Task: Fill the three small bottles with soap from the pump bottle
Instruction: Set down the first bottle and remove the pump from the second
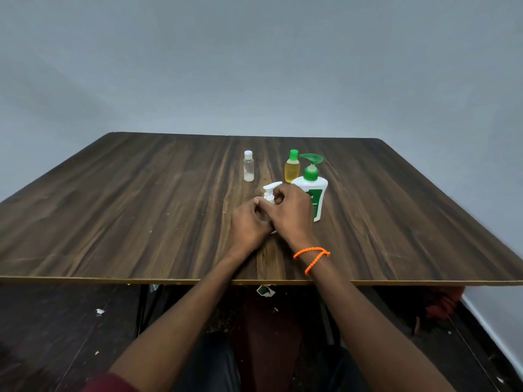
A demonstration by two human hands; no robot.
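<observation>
A dark wood-grain desk (113, 210) carries everything. Beyond the hands and a little to their left stands a clear small bottle (248, 170), upright, with a white cap and a shallow pale layer at its bottom. The left hand (249, 222) lies on the desk with its fingers curled round the body of a small bottle with a white pump top (270, 193); only the pump head and neck show above the knuckles, the spout pointing away and to the right. The right hand (291, 212) meets it from the other side, thumb and fingers pinching at the neck just under that pump, so both hands close on the same bottle, touching each other. An orange beaded band (311, 257) circles the right wrist. Beyond the right hand stands a small bottle of yellow liquid (292, 168) with a green cap. Just behind and right of the right hand, partly hidden by it, stands the big white soap bottle (314, 193) with a green label and green pump
</observation>
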